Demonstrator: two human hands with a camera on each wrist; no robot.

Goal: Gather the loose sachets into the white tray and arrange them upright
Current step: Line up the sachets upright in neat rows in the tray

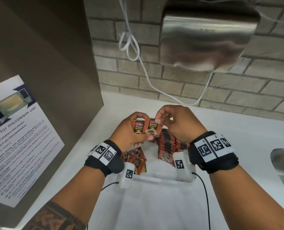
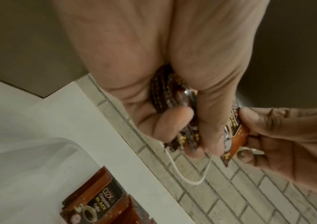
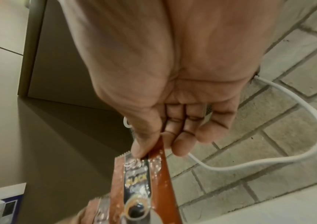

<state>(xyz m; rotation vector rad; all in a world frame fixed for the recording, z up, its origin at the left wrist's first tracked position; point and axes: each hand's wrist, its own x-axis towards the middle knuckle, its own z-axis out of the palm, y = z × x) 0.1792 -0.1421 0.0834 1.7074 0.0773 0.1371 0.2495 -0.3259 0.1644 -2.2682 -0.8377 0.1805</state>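
Sachets are held in both hands above the white tray [image 1: 156, 177]. The left hand [image 1: 129, 131] grips a small bundle of sachets [image 1: 138, 127], thumb across the front and fingers curled behind, with their printed faces toward the head camera. The right hand [image 1: 176, 122] pinches the top edge of a single sachet [image 1: 152, 127] between thumb and forefinger, right beside the bundle and touching it. Below the hands, a packed row of sachets [image 1: 168, 142] stands upright on the right side of the tray. A few loose sachets [image 1: 137, 159] lie flat and overlapping on its left side. The tray sits on a white counter [image 1: 221, 135] against a grey brick wall [image 1: 179, 77]. A steel hand dryer [image 1: 207, 40] and a looped white cable [image 1: 129, 42] hang on the wall.
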